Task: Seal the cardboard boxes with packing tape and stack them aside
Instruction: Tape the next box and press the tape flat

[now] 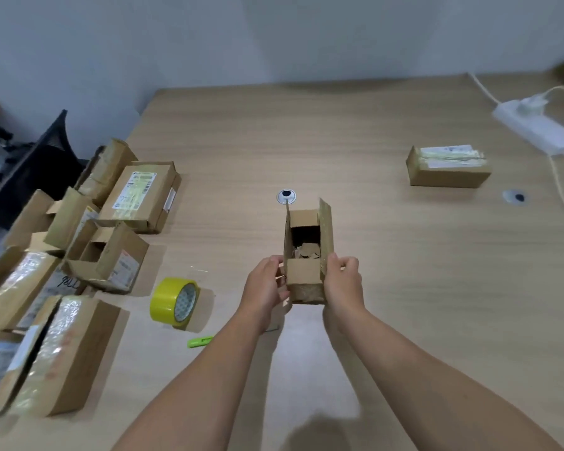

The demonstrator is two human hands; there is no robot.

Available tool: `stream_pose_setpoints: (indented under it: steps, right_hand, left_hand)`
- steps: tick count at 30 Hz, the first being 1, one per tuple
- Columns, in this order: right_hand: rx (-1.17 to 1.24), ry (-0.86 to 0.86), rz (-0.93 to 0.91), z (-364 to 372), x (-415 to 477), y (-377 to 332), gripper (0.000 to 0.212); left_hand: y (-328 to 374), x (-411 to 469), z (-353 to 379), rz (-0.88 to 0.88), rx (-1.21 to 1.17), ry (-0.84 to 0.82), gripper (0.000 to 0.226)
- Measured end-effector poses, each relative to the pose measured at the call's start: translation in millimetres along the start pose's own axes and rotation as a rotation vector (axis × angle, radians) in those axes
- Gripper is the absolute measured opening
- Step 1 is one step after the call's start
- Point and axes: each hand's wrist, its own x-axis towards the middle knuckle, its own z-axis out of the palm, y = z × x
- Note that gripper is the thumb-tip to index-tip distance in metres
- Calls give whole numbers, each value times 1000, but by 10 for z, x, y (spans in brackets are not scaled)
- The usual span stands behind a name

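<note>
Small open box (307,278) at mid-counter, gripped at its near end from both sides. Left hand (265,286) against the left wall, fingers (275,262) curled round the near left edge. Right hand (343,283) against the right wall, fingers (338,259) curled over the right long flap. Both long side flaps upright; short end flaps partly folded inward. Torn brown paper visible inside. No tape across the opening. Cannot tell whether raised or resting on the counter (404,271).

Yellow tape roll (174,303) on edge, left of the left hand and apart from it. Green cutter (200,342) lying just nearer than the roll, one end hidden behind the left forearm. Heap of cardboard boxes (134,196) along the left counter edge, some open, some taped. One taped box (448,169) alone at far right, well apart from the open box. White power strip (534,128) beyond it, cable attached. Round cable grommet (286,196) just behind the open box.
</note>
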Motion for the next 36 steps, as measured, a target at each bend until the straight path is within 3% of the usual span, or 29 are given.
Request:
stream_pose_setpoints:
  steps: [4, 7, 12, 15, 17, 22, 29, 33, 36]
  right_hand:
    - [-12, -20, 17, -184, -39, 214, 25]
    - [-29, -102, -19, -303, -65, 370, 51]
    - [-24, -206, -73, -396, -84, 458, 59]
    - [-16, -245, -85, -446, -92, 497, 55]
    - [-13, -241, -88, -465, -91, 520, 53]
    - [108, -246, -21, -423, -64, 598, 67]
    - [260, -125, 77, -423, -90, 669, 38]
    - [100, 15, 154, -470, -112, 873, 17]
    - [18, 23, 306, -381, -106, 1094, 22]
  left_hand:
    - [-170, -77, 171, 39, 133, -23, 25]
    - [-319, -90, 216, 75, 257, -19, 27]
    - [-553, -76, 236, 117, 345, 17, 57]
    - [-586, -112, 281, 154, 407, 41, 47]
    - [-602, -143, 306, 173, 408, 49, 52]
    - [-629, -130, 257, 144, 349, 66, 42]
    - [-605, -52, -46, 72, 256, 98, 23]
    - [-487, -8, -356, 132, 319, 153, 19]
    - [-303, 115, -691, 209, 387, 231, 18]
